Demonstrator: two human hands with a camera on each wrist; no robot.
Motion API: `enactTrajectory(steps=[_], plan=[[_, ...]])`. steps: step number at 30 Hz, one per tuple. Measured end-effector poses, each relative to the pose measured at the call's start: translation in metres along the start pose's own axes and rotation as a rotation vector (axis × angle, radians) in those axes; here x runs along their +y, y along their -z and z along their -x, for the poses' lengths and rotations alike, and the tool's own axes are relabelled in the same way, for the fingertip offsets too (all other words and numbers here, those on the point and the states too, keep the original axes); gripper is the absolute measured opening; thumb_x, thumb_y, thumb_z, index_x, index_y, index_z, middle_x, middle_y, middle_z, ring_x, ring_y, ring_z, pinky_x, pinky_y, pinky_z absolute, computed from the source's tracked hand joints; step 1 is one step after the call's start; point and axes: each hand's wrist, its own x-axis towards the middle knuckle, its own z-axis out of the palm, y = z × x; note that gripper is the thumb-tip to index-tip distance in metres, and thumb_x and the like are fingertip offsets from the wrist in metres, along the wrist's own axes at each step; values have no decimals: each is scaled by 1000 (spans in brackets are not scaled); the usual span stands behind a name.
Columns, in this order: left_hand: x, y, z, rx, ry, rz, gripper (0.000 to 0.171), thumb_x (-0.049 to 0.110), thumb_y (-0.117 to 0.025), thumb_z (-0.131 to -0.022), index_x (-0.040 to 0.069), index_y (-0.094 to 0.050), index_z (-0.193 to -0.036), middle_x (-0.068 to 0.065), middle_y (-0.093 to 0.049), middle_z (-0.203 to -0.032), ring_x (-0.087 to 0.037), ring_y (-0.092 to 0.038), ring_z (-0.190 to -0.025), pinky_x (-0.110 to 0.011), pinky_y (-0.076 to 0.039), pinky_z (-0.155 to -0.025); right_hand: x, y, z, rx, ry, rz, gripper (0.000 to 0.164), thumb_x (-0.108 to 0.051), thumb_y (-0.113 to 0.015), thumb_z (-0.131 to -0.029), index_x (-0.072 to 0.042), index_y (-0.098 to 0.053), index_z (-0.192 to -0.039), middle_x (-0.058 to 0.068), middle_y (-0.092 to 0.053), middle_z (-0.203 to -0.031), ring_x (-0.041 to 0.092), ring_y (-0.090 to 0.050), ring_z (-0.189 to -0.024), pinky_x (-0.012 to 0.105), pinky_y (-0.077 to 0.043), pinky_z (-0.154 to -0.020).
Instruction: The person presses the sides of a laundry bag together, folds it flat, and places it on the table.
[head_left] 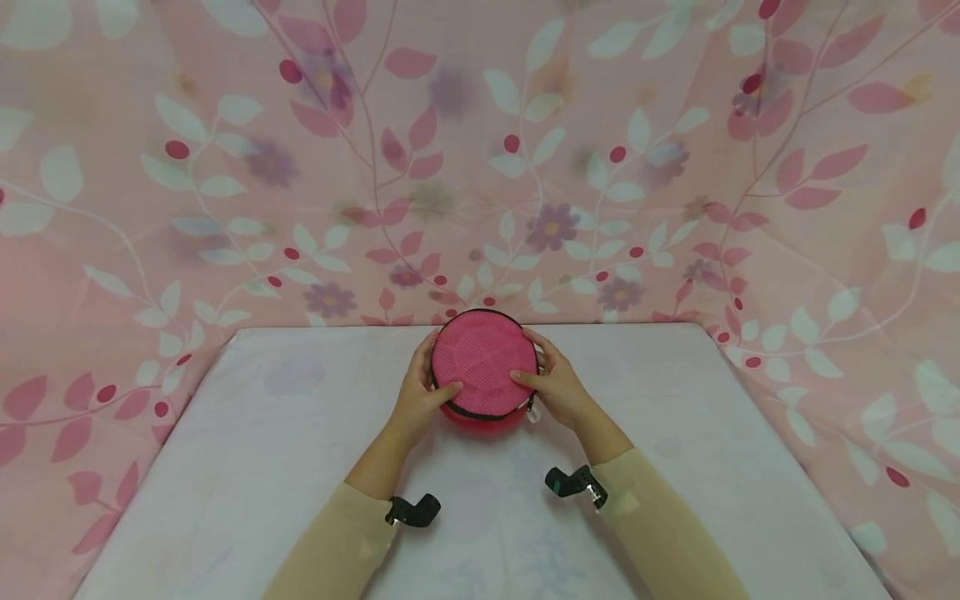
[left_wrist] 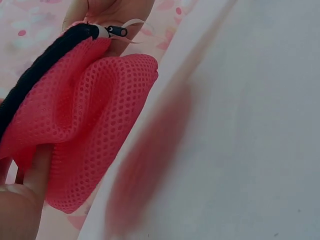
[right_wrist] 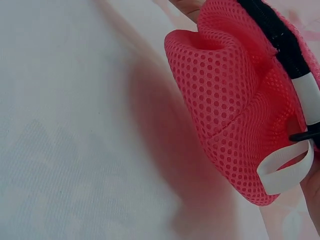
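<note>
A round pink mesh zip pouch (head_left: 483, 358) with a black zip round its rim is held up over the table's far part. My left hand (head_left: 422, 387) grips its left side, thumb on the flat top face. On the opposite side my right hand (head_left: 561, 385) holds it the same way, thumb across the face. In the left wrist view the mesh side (left_wrist: 95, 110) sags in folds, and a zip pull (left_wrist: 117, 31) hangs near the right hand. A white ribbon loop (right_wrist: 285, 170) shows by the zip in the right wrist view.
A white cloth covers the table (head_left: 300, 433), and the pouch casts a reddish shadow (left_wrist: 150, 165) on it. Behind and at both sides hangs a pink floral curtain (head_left: 465, 167). Small black cameras (head_left: 415, 510) sit at both wrists.
</note>
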Motion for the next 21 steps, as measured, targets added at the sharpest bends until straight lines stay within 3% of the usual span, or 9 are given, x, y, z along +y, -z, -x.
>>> enactTrajectory(steps=[3, 9, 21], plan=[[-1, 1, 1, 35, 7, 14, 85, -11, -65, -77, 18, -23, -145, -2, -29, -146, -23, -32, -129, -22, -40, -96, 3, 2, -1, 23, -6, -1, 78, 2, -70, -78, -22, -33, -142, 15, -41, -136, 27, -48, -119, 34, -47, -89], [-3, 2, 1, 25, -19, 22, 80, -13, -63, -78, 11, -25, -145, -5, -29, -146, -27, -36, -123, -22, -44, -90, 7, 6, -2, 57, -26, 0, 74, 2, -70, -77, -22, -38, -140, 14, -44, -135, 27, -47, -120, 34, -46, -90], [-11, 5, 1, 44, 30, 27, 75, -9, -65, -79, 15, -33, -142, 0, -32, -145, -24, -46, -116, -27, -47, -88, 13, 5, -3, 81, -42, 27, 74, 4, -70, -77, -19, -38, -140, 18, -46, -129, 25, -52, -113, 32, -48, -87]])
